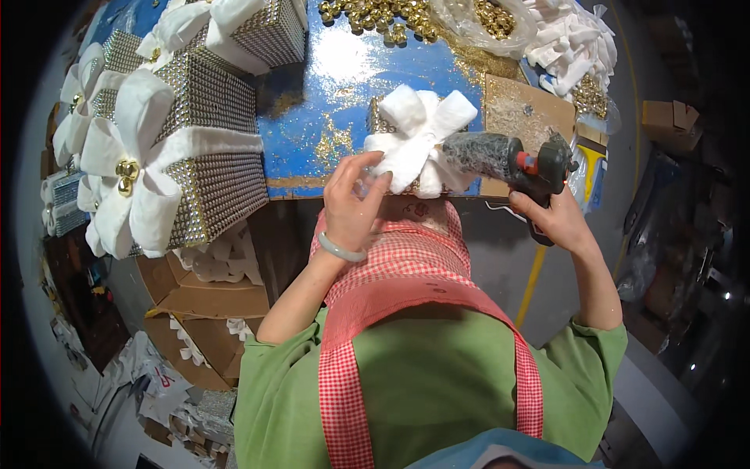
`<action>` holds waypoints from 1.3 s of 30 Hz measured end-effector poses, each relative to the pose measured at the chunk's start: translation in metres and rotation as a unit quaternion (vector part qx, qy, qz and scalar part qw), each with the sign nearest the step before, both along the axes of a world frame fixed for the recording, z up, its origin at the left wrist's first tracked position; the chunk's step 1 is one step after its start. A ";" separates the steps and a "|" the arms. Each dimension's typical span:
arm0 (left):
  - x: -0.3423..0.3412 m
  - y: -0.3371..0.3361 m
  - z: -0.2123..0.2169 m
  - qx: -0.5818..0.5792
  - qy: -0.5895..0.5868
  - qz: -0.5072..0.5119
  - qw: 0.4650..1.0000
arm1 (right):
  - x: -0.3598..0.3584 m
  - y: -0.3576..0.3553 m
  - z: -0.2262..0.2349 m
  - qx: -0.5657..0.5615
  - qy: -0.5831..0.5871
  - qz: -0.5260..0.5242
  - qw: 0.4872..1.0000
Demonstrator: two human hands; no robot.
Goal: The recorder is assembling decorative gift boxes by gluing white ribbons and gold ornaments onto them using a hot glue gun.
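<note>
A white plush bow (422, 129) with several loops lies on a small box (380, 119) studded with shiny beads, near the front edge of the blue table. My left hand (353, 195), a pale bangle at its wrist, is closed at the bow's near left loop, thumb and fingers against the fabric. Something clear shows between those fingers, too small to name. My right hand (558, 219) grips the handle of a black and red hot glue gun (488, 156), wrapped in stringy glue. Its nozzle points left at the bow's centre and seems to touch it or nearly so.
Large studded boxes (226, 187) with white bows stand at the left. Gold bells (398, 31) and a clear bag of gold pieces (496, 19) lie at the back of the blue table (312, 117). White fabric strips (574, 47) pile up far right, beyond a glue-covered cardboard sheet (531, 109).
</note>
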State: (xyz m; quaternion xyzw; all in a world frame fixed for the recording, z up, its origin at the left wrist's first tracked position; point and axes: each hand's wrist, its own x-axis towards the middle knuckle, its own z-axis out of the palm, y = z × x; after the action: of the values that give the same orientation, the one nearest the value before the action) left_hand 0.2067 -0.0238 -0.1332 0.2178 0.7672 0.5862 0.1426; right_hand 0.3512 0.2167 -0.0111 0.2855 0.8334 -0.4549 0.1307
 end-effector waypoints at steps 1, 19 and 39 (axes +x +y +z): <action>0.000 0.000 0.000 0.001 -0.004 0.000 1.000 | 0.001 -0.001 -0.004 -0.024 0.026 -0.002 0.999; 0.001 -0.004 0.001 0.008 -0.031 -0.003 0.999 | -0.005 -0.009 -0.004 0.016 0.043 0.013 0.999; -0.009 -0.006 -0.020 0.022 -0.089 0.008 0.996 | 0.083 0.045 -0.206 -0.420 0.229 -0.581 0.659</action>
State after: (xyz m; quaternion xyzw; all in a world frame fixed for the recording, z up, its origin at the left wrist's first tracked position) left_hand 0.1979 -0.0297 -0.1535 0.1613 0.7404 0.6209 0.2007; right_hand 0.4337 0.2621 -0.2167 0.5127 0.2219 -0.7912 -0.2489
